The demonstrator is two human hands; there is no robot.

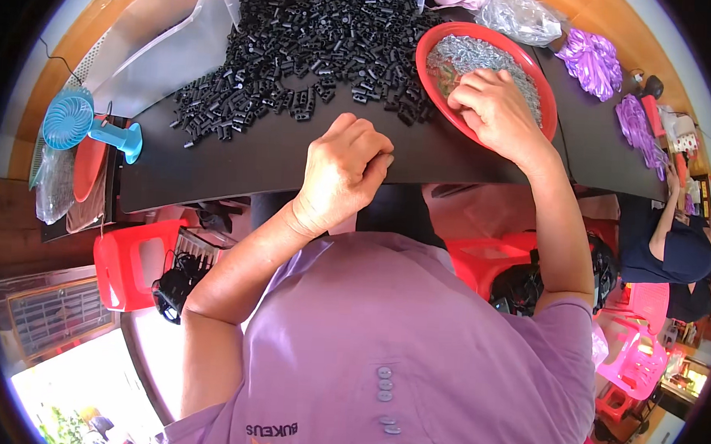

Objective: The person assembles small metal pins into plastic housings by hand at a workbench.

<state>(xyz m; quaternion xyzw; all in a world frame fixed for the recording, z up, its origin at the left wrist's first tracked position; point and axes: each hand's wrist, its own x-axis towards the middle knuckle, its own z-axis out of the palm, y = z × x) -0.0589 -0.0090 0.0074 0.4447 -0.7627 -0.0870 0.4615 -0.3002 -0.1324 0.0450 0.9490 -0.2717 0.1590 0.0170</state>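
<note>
My left hand is closed just over the table's near edge, thumb pressed to the curled fingers. Whatever sits inside it is hidden. In front of it spreads a big pile of small black plastic cylinder-like parts, some lying singly along the near fringe. To the right, my right hand reaches over the rim of a red oval basin. Its fingers are bent and drawn together at the small silvery metal pieces inside. What the fingertips pinch, if anything, cannot be made out.
A clear plastic bin stands left of the pile, near a blue desk fan. Clear bags and purple bundles lie beyond the basin. Red stools flank me. Another person is at the far right.
</note>
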